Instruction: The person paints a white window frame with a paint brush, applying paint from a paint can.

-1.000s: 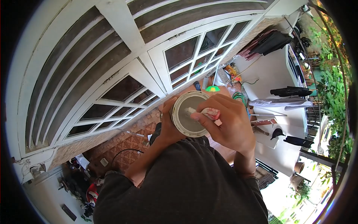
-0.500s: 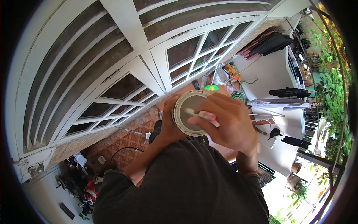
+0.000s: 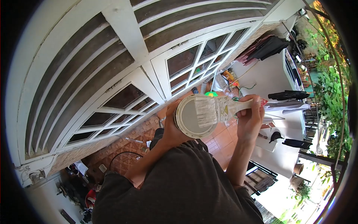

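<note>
My left hand [image 3: 172,128] is wrapped round the side of a paint can [image 3: 178,121], held in front of my chest. Greyish-white paint [image 3: 188,115] shows inside its round rim. A wide paintbrush [image 3: 225,108] lies across the can's mouth in this view, its whitish bristles over the paint and its flat side facing up. Dried paint coats the ferrule. The fingers of my right hand [image 3: 251,114] close round the brush's pale handle, which has a red end.
White-framed windows [image 3: 149,56] with slats above them run along the wall ahead and to the left. Below is a tiled floor [image 3: 128,145] with a black cable [image 3: 121,154]. Dark clothes [image 3: 274,44] hang at the right, before green plants [image 3: 335,100].
My right hand has moved right and swung the brush from pointing down into the can to lying flat above it, bristles in view. My left hand keeps the can nearly where it was.
</note>
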### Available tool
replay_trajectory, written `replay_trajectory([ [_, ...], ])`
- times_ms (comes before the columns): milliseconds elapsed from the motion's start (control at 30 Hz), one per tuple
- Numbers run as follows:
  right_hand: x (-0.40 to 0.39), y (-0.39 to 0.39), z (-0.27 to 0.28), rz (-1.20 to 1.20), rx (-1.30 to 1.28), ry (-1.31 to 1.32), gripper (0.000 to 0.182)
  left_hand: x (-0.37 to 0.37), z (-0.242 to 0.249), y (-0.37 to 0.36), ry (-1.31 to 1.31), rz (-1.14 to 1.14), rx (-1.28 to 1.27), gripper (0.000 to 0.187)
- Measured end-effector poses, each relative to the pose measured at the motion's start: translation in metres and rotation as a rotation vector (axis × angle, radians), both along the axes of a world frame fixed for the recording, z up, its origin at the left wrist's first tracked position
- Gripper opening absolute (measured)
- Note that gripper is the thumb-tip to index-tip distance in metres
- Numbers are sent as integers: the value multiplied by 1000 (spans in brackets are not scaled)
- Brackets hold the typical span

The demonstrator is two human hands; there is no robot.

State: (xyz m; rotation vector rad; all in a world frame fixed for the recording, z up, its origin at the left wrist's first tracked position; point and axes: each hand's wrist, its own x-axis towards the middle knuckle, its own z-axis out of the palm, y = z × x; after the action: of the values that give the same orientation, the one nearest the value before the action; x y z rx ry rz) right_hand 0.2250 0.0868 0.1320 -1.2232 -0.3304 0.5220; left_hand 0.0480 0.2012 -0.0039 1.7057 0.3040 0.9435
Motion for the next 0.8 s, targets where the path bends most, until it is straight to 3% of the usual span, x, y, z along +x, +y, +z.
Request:
replay_trajectory([
  [67,0,2,-15,-88,64,149,41,2,-1,3,1,-14,31,124],
  [300,-6,-2,-26,-170,107,170,41,12,-9,5,10,-89,-42,130],
  [467,-5,-17,-27,-255,152,176,37,31,-1,0,-81,-93,-107,110],
  [633,-2,-40,-34,-339,243,233,35,48,12,-14,-116,-194,-90,110],
  [733,3,-50,-41,-370,305,212,33,50,2,-20,49,-203,-48,123],
  [800,9,-54,-54,-448,325,261,36,51,-9,-24,86,-216,9,119],
])
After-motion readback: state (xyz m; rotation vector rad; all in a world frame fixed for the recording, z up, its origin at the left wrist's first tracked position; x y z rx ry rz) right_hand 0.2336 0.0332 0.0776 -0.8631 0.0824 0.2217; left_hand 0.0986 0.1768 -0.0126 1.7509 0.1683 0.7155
